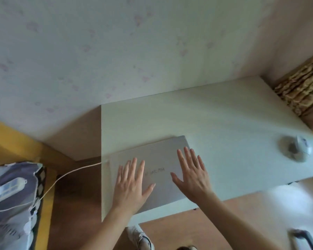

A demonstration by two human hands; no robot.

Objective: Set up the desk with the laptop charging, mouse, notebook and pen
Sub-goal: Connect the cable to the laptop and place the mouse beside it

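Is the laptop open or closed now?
Closed. The laptop lies flat on the desk, lid logo facing up, both spread hands over it.

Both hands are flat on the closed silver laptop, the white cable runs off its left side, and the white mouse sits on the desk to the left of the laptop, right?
Not quite. The head view shows the white mouse on the white desk to the right of the closed silver laptop, not left. The rest holds: left hand and right hand lie flat on the lid, and the white cable runs off its left side.

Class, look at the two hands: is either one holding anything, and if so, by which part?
Nothing is gripped. The left hand and right hand are spread flat, palms down, over the lid of the closed laptop; fingers are open, not curled around any edge.
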